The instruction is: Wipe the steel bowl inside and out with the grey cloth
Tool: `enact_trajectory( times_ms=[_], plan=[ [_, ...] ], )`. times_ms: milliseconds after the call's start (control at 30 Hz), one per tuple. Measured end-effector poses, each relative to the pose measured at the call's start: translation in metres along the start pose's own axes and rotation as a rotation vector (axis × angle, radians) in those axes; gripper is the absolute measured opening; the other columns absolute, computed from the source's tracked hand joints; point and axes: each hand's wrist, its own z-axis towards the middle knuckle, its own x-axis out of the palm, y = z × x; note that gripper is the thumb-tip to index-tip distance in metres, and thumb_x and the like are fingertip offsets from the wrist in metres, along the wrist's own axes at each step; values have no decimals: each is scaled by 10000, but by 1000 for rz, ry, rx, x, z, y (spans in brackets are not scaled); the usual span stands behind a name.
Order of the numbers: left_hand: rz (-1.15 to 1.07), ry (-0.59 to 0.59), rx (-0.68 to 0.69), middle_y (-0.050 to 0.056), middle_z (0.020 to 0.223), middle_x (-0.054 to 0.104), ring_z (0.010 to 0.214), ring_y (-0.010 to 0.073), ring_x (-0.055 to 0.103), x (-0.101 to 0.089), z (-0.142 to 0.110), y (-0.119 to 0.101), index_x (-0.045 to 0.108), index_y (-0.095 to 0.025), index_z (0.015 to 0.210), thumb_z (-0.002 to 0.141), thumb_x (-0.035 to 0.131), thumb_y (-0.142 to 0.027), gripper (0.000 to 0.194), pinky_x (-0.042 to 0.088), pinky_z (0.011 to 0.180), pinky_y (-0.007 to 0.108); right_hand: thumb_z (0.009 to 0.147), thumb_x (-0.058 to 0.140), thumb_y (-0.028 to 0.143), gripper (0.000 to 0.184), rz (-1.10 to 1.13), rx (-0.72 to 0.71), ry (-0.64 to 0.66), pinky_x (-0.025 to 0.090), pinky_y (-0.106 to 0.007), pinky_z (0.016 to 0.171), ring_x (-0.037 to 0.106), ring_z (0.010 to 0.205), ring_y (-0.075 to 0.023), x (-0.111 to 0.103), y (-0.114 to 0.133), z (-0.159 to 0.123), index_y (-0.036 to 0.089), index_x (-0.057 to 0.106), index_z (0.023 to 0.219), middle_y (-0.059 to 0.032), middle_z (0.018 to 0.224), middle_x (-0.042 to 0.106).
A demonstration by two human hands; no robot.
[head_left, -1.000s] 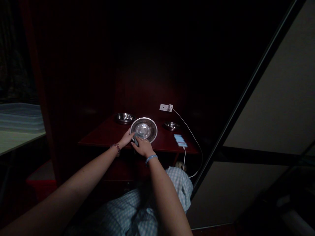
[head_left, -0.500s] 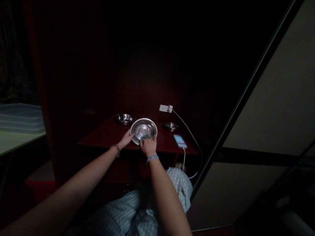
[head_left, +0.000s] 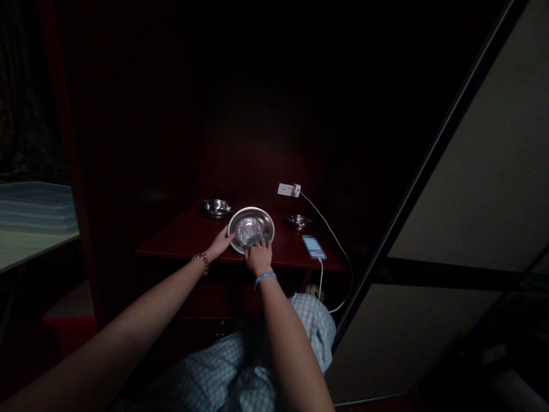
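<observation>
A shiny metal bowl [head_left: 250, 215] is tilted toward me over the front of the dark red shelf [head_left: 171, 236]. My left hand [head_left: 220, 244], with a beaded bracelet at the wrist, grips its left rim, thumb inside. My right hand [head_left: 258, 256], a blue band at its wrist, presses a crumpled grey cloth [head_left: 253, 239] against the lower inside of the bowl. Part of the cloth is hidden under the fingers. Behind the bowl to the left sits another metal bowl [head_left: 217, 208]; a smaller metal bowl [head_left: 298, 221] sits to the right.
A phone [head_left: 314, 246] lies near the shelf's right front, its white cable [head_left: 329, 224] running to a wall socket [head_left: 289, 189]. Stacked clear plastic lids or boxes [head_left: 36, 207] stand on a pale table at left. A sliding door panel [head_left: 472, 143] slants along the right.
My right hand has moved with the cloth from the bowl's lower left side to its lower right. My left hand keeps its hold on the rim.
</observation>
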Motion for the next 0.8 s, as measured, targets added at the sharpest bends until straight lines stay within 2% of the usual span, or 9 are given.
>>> enact_trajectory(
  times_ms=[267,533,667,800],
  plan=[
    [-13,38,-23,135,1335,629,1270,296,541,1,-3,-10,544,-140,1340,792,617,-431,624,363,1119,438,981,351,363,474,8,0,13,215,-475,1150,453,1341,-308,6,4,1,143,633,1291,-154,1393,579],
    [17,101,-29,150,1347,613,1272,294,538,4,-4,-8,532,-148,1338,751,698,-429,672,340,1136,431,1010,301,459,551,79,-41,26,265,-448,1143,436,1363,-290,9,10,-2,166,495,1435,-138,1451,526],
    [2,69,-72,184,1302,628,1259,319,545,5,-2,-5,563,-106,1272,759,675,-414,608,341,1133,467,1014,309,486,573,146,-140,42,291,-418,1146,426,1377,-274,7,13,-3,186,409,1492,-119,1486,489],
    [-7,10,-90,175,1310,623,1267,310,537,4,0,0,539,-121,1302,782,631,-351,576,334,1135,486,1009,319,521,602,204,-187,66,299,-413,1152,405,1398,-266,6,13,-2,202,359,1518,-116,1519,447]
  ],
)
